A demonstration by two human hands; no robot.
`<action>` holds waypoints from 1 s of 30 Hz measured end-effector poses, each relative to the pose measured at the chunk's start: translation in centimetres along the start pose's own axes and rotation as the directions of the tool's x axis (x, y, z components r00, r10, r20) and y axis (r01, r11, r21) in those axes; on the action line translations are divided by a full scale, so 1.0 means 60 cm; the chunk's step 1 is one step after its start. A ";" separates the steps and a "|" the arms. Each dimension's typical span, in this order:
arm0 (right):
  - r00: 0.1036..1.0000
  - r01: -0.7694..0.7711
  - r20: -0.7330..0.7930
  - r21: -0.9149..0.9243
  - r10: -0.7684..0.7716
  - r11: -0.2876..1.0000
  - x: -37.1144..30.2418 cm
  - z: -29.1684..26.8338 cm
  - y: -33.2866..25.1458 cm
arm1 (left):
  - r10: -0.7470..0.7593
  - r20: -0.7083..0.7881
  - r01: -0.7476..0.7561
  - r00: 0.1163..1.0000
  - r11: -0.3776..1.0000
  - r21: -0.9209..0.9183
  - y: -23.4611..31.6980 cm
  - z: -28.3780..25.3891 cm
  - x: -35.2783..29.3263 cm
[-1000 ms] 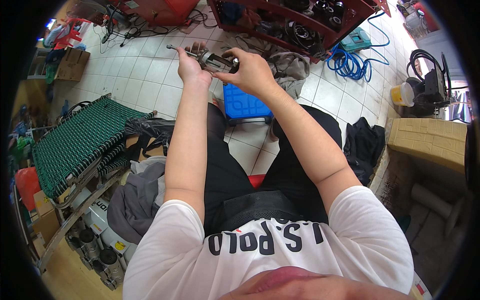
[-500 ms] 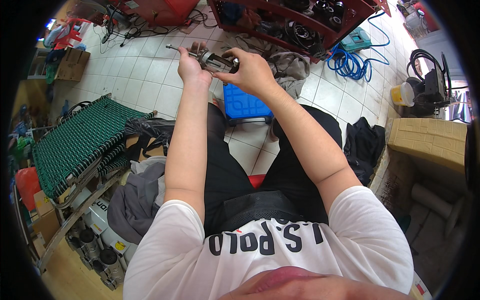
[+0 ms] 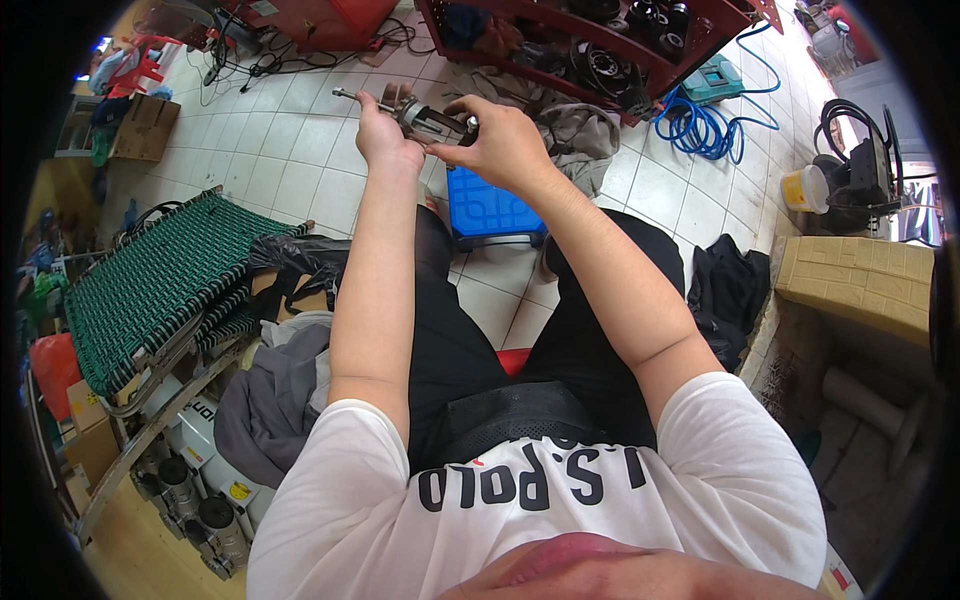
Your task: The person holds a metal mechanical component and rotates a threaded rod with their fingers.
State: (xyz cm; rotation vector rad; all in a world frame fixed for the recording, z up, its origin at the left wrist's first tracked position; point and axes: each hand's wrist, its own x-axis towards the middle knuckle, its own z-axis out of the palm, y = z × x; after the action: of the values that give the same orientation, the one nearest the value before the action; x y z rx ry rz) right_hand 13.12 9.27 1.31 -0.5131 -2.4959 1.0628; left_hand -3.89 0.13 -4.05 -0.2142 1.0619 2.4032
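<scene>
Above the blue case I hold a metal puller-like tool (image 3: 427, 123) out in front of me. It has a long bolt with a thick head sticking out to the left and a cage-like body of bars. My left hand (image 3: 387, 135) is closed round the bolt end, palm turned upward. My right hand (image 3: 500, 143) grips the other end, thumb below and fingers above. The fingers cover part of the body, so its inside cannot be made out. Below, between my feet, lies the blue case (image 3: 492, 205) on the tiled floor.
A red shelf cart (image 3: 560, 50) with round parts stands ahead, a grey cloth (image 3: 580, 140) before it. Right of these lie a coiled blue hose (image 3: 690, 128) and a teal case (image 3: 712, 80). A green woven folding bed (image 3: 165, 285) is at left, a cardboard box (image 3: 855, 283) at right.
</scene>
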 end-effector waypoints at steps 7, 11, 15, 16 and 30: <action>1.000 -0.021 0.005 -0.003 0.021 1.000 -0.002 -0.004 -0.001 | 0.045 -0.029 -0.046 0.999 0.998 -0.043 -0.004 0.016 -0.014; 1.000 -0.021 0.005 -0.001 0.021 1.000 -0.002 -0.004 0.000 | 0.038 -0.042 -0.041 0.998 0.997 -0.065 -0.006 0.016 -0.012; 1.000 -0.017 -0.001 -0.004 0.017 1.000 -0.001 -0.002 0.000 | 0.042 -0.038 -0.045 0.998 0.997 -0.070 -0.006 0.013 -0.009; 1.000 -0.019 -0.001 -0.003 0.019 1.000 -0.001 -0.001 0.000 | 0.043 -0.037 -0.046 0.998 0.996 -0.071 -0.006 0.015 -0.011; 1.000 0.005 -0.016 -0.019 -0.006 1.000 -0.001 0.000 0.001 | 0.046 -0.050 -0.048 0.998 0.998 -0.031 -0.004 0.015 -0.011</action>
State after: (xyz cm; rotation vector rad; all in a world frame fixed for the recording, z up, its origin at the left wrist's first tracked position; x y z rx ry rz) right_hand 13.19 9.29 1.28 -0.5180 -2.4939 1.0297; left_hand -3.13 0.67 -3.37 -0.2635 1.0621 2.4700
